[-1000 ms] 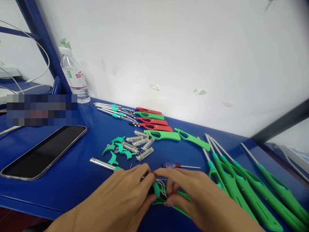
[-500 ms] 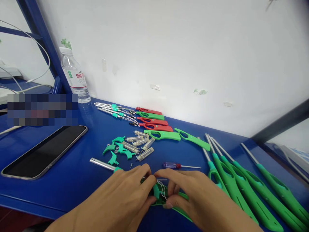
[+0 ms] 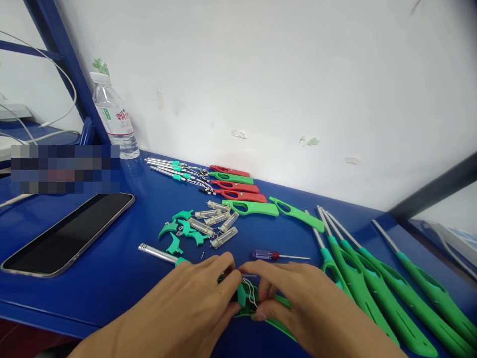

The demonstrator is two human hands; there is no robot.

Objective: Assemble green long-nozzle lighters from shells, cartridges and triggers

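Working with both bare hands at a blue table (image 3: 128, 219), just on the near side of a screwdriver (image 3: 266, 255) with a purple and red handle. Holding an open green shell (image 3: 282, 329) nearer than the screwdriver, with the left hand (image 3: 208, 283) closed narrowly about its left end, beside a teal trigger (image 3: 241, 294). Reaching in at the shell with the right hand (image 3: 283, 288), thumb and fingers bent close together by looping white wires (image 3: 251, 291); impossible to tell whether gripping a wire, contact hidden from view.

Left of the screwdriver: a metal tube (image 3: 158, 252) showing past the left hand, and a tiny screw (image 3: 203, 255). Beyond and left of the screwdriver: clear fuel tanks (image 3: 224, 237), loose teal pieces (image 3: 173, 243) and, farther back, red and green handle pieces (image 3: 246, 197). Right of the screwdriver: long green lighters (image 3: 391, 306).

Best, by judgement, to brace the shell firmly and keep the trigger pressed in place. Better to nudge the wires inward with light fingertips than to pull on them. Worth keeping every loop below the rim and clear of the trigger, for fear of pinching.
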